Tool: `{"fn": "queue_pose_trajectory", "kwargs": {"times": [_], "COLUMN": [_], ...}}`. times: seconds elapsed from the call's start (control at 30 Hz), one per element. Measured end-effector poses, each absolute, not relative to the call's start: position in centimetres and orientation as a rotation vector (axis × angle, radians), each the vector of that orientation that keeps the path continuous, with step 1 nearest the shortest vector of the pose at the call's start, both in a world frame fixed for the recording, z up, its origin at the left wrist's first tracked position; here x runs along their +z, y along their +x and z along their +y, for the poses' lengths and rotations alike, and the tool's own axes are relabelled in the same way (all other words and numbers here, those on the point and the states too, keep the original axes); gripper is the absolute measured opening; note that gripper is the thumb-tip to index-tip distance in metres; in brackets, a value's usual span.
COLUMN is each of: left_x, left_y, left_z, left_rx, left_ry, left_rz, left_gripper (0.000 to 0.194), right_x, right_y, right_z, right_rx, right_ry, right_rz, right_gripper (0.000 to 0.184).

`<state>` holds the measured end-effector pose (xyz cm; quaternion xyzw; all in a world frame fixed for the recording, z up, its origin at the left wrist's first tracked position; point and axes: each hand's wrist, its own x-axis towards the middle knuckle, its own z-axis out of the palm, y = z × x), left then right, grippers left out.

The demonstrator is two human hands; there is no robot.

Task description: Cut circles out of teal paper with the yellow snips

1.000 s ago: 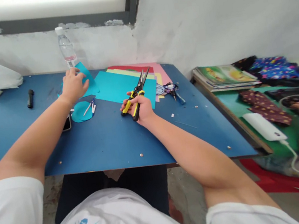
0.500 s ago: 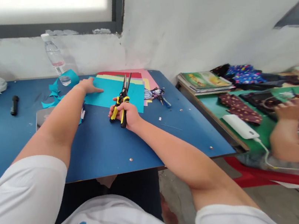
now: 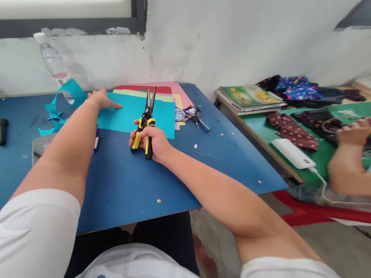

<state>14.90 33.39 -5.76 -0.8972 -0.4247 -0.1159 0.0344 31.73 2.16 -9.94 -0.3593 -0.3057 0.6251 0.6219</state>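
Note:
My right hand [image 3: 153, 141] is closed around the yellow-and-black handles of a pair of scissors [image 3: 144, 119], whose blades point away from me over a teal paper sheet [image 3: 133, 114]. That sheet tops a stack of coloured paper [image 3: 174, 95] on the blue table [image 3: 125, 180]. My left hand [image 3: 104, 98] lies flat with fingers stretched out on the teal sheet's far left corner. Teal paper scraps [image 3: 58, 107] lie just left of that hand.
A clear water bottle [image 3: 55, 65] stands by the wall. A black marker [image 3: 1, 131] lies far left; a phone [image 3: 42, 145] sits beside my left arm. Small scissors [image 3: 196, 116] lie right of the stack. Another person's hands [image 3: 358, 131] work at the green table [image 3: 275, 130].
My left hand moved right from the teal scraps onto the teal sheet and flattened there. My right hand kept hold of the scissors. The view swung to the right.

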Motion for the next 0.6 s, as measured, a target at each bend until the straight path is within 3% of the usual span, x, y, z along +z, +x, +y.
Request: {"fn": "queue_pose_trajectory", "kwargs": {"times": [0.23,0.3,0.43,0.6], "left_x": [-6.6,-6.6,-6.3,-5.5], "left_y": [15.0,15.1,15.4,16.2], "left_z": [34.1,33.9,33.8,34.7], "left_rx": [-0.423,-0.487,-0.571,-0.641], "left_ry": [-2.717,-2.688,-2.600,-2.570], "left_rz": [-1.715,-1.785,-1.957,-2.127], "left_gripper": [0.122,0.110,0.061,0.068], "right_x": [-9.8,-9.8,-9.9,-10.0], "right_y": [31.7,31.7,31.8,32.0], "right_z": [2.0,2.0,2.0,2.3], "right_rx": [1.425,1.416,1.424,1.436], "right_ry": [-0.824,-0.828,-0.807,-0.795], "right_rz": [-0.719,-0.743,-0.761,-0.785], "right_gripper": [0.070,0.070,0.070,0.068]}}
